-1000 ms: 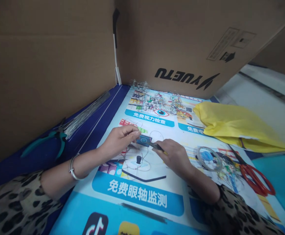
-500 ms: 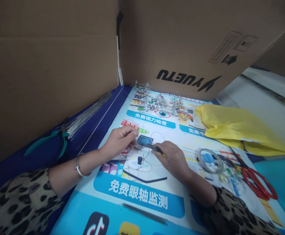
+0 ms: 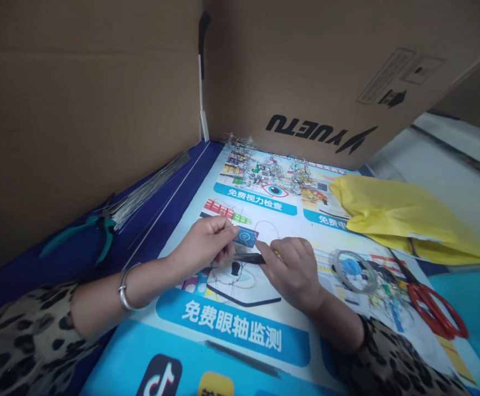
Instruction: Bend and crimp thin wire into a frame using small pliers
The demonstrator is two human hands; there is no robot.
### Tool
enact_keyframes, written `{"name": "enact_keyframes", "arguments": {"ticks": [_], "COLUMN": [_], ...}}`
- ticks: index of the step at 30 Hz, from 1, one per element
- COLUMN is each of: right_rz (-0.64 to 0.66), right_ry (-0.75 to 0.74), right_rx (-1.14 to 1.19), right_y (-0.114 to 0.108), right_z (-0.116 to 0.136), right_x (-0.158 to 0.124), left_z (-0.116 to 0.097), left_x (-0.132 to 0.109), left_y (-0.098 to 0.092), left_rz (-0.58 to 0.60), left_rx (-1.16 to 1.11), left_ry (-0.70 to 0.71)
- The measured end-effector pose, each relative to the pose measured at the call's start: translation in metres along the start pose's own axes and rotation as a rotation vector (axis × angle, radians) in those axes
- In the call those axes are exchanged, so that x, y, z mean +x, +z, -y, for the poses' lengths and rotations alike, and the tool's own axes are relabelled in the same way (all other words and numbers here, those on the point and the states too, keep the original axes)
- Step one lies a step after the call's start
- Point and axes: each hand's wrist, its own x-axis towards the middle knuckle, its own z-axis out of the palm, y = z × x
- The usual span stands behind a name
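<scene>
My left hand (image 3: 209,242) is closed in a pinch over the printed sheet, gripping a thin wire (image 3: 273,224) that loops out beyond the fingers. What sits right at the fingertips is too small to make out. Wrapped around pliers with dark, narrow jaws (image 3: 248,258) is my right hand (image 3: 291,269); a bit of yellow handle shows by the fingers. The jaw tips reach to the left fingertips, and I cannot tell what they grip. Fine wire also curls on the sheet just below both hands.
Teal-handled pliers (image 3: 105,234) and a bundle of straight wires (image 3: 153,187) lie left. Tangled wire pieces (image 3: 270,170) sit at the back before a cardboard wall (image 3: 305,71). To the right are a yellow bag (image 3: 404,214), a clear tape roll (image 3: 342,275) and red-handled scissors (image 3: 437,311).
The pliers have turned more level, and their tips have come lower beside my left fingertips. My right hand has rolled slightly. The view has shifted a little.
</scene>
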Motion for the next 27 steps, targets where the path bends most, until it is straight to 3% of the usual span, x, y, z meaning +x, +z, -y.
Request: {"name": "enact_keyframes", "arguments": {"ticks": [20, 27], "right_rz": [0.009, 0.093], "right_ry": [-0.047, -0.042], "right_rx": [-0.015, 0.008], "right_y": [0.0004, 0.0017], "right_z": [0.0003, 0.0015], "right_x": [-0.0064, -0.0070], "left_z": [-0.0024, -0.0030], "left_x": [-0.0043, -0.0057], "left_y": [0.0031, 0.0026], "left_rz": [0.026, 0.019], "left_rx": [0.027, 0.101], "left_ry": [-0.036, 0.004]}}
